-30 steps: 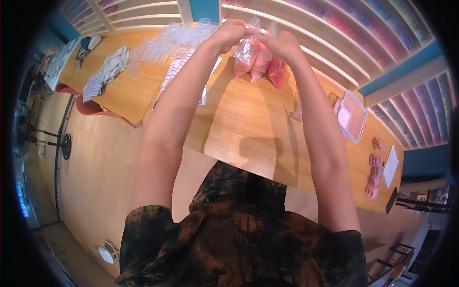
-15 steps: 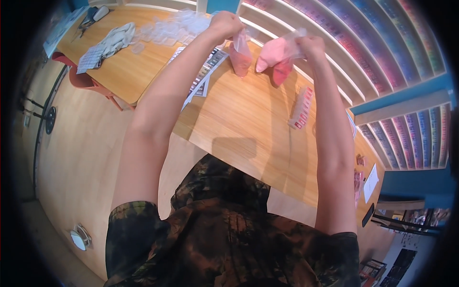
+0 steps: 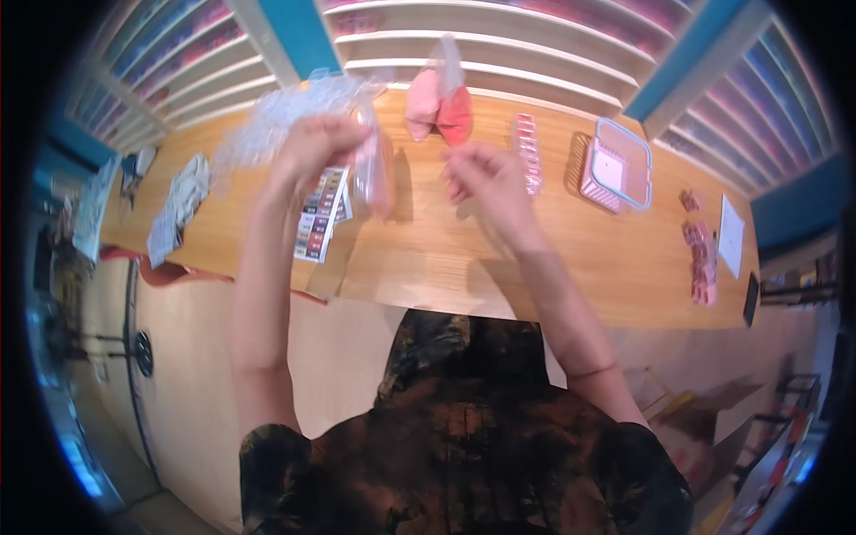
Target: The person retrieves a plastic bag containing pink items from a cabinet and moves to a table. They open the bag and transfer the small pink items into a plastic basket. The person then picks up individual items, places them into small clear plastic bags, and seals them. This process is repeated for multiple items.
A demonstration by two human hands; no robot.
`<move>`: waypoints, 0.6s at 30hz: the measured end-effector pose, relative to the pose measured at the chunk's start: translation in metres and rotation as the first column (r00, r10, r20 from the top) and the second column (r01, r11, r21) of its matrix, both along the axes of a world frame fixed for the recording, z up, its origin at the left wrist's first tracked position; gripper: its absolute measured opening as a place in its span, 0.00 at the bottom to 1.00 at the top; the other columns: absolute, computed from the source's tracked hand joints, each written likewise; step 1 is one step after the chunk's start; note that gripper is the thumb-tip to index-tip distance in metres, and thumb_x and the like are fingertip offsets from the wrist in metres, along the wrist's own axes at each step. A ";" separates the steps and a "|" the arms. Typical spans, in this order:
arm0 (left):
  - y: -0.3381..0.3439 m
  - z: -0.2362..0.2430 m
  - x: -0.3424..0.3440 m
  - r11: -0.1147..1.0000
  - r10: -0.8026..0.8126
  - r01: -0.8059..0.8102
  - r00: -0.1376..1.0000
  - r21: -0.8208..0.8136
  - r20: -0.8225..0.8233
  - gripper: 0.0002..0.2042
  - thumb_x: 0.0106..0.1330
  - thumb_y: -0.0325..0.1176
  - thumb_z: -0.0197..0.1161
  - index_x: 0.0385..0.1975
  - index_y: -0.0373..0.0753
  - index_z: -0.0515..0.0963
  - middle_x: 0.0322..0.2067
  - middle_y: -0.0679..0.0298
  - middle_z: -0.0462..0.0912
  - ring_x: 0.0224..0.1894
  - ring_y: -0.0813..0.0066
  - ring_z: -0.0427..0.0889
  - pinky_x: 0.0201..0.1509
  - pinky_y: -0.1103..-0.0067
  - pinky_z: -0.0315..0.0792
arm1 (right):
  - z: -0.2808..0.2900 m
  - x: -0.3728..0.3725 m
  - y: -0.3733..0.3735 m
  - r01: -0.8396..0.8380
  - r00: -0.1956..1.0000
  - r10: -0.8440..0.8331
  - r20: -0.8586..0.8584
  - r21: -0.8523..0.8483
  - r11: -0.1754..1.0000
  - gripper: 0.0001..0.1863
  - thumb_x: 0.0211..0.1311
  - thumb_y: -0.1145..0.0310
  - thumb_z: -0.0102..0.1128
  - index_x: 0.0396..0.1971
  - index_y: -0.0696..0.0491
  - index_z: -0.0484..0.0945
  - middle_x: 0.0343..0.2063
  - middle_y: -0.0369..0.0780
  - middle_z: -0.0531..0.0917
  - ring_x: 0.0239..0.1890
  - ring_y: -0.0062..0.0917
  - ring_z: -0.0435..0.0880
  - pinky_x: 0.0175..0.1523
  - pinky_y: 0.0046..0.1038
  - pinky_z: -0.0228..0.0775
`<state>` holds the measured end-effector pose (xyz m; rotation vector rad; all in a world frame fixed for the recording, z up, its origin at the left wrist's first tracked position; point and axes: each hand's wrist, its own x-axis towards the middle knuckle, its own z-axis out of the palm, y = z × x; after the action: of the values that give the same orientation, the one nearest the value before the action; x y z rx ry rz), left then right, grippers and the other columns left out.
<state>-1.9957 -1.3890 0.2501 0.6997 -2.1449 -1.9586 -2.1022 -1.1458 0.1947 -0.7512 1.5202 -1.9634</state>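
Clear plastic: my left hand (image 3: 323,147) pinches the top of a small pink-filled bag (image 3: 374,174) in its fingers above the tabletop (image 3: 428,259), long axis vertical, mouth up. My right hand (image 3: 481,178) hovers beside it, half-curled and empty. So light a pinch on slick film could let it slip.

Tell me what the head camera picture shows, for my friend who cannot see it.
A person's left hand holds up a clear plastic bag with pink stuff inside over a long wooden table, while the right hand hovers beside it with nothing visible in it. Behind them on the table sit a pink-and-red filled clear bag, a colour chart card and a clear lidded plastic box.
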 end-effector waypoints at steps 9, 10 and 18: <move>0.084 -0.031 0.007 0.946 -0.118 0.115 0.993 0.303 -0.007 0.07 0.61 0.32 0.74 0.31 0.36 0.84 0.28 0.66 0.85 0.29 0.83 0.80 0.34 0.87 0.73 | -0.003 0.054 0.015 0.088 0.982 -0.055 0.179 -0.185 0.979 0.10 0.67 0.71 0.64 0.41 0.61 0.78 0.28 0.36 0.83 0.26 0.14 0.81 0.31 0.18 0.75; 0.093 -0.033 0.006 0.941 -0.112 0.116 0.993 0.317 -0.031 0.07 0.61 0.32 0.74 0.31 0.36 0.83 0.27 0.66 0.85 0.28 0.82 0.81 0.33 0.86 0.74 | 0.002 0.055 0.022 0.088 0.980 -0.054 0.190 -0.176 0.981 0.11 0.65 0.70 0.66 0.41 0.61 0.78 0.27 0.36 0.83 0.27 0.14 0.81 0.31 0.18 0.75; 0.130 -0.043 -0.002 0.884 -0.223 0.191 0.974 0.427 0.026 0.07 0.64 0.31 0.71 0.30 0.37 0.80 0.27 0.62 0.85 0.25 0.78 0.82 0.30 0.82 0.78 | 0.001 0.041 0.062 0.089 0.992 -0.082 -0.095 0.065 0.994 0.14 0.53 0.71 0.75 0.33 0.63 0.80 0.25 0.39 0.84 0.26 0.17 0.84 0.30 0.20 0.76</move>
<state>-1.9980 -1.2589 0.2072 0.6290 -1.9134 -2.5966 -2.0615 -1.0837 0.1960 -0.7684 1.6919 -1.9508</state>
